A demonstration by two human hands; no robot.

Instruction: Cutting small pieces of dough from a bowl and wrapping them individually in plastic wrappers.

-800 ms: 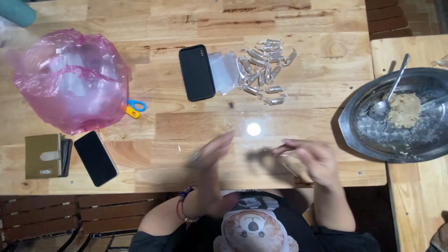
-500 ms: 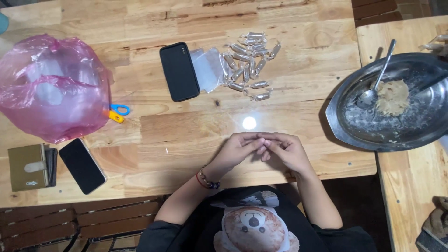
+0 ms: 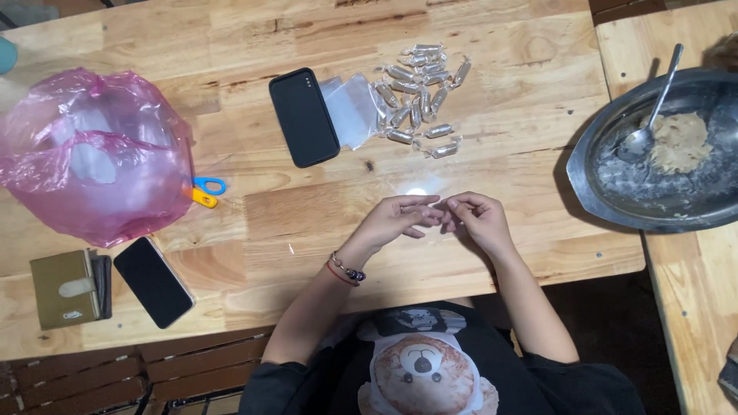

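both hands have come together over the counter (image 3: 307,223) since the blurred earlier view, where they were apart and in motion. left hand (image 3: 396,219) and right hand (image 3: 475,219) now meet fingertip to fingertip, pinching something small between them; what it is cannot be told, it is hidden by the fingers.

taking the black phone (image 3: 304,117) in the middle of the counter as landmark: the hands are below it and to its right, near the counter's front edge. just right of the phone lies a clear plastic sheet (image 3: 352,107), and beyond that a heap of small clear-wrapped candies (image 3: 419,96). far right of the phone sits a metal tray (image 3: 615,192) with a spoon (image 3: 653,107) and a lump of beige paste (image 3: 680,142). left of the phone is a pink plastic bag (image 3: 92,154), scissors (image 3: 206,190) beside it. below-left lie a second phone (image 3: 154,280) and an olive wallet (image 3: 65,288).
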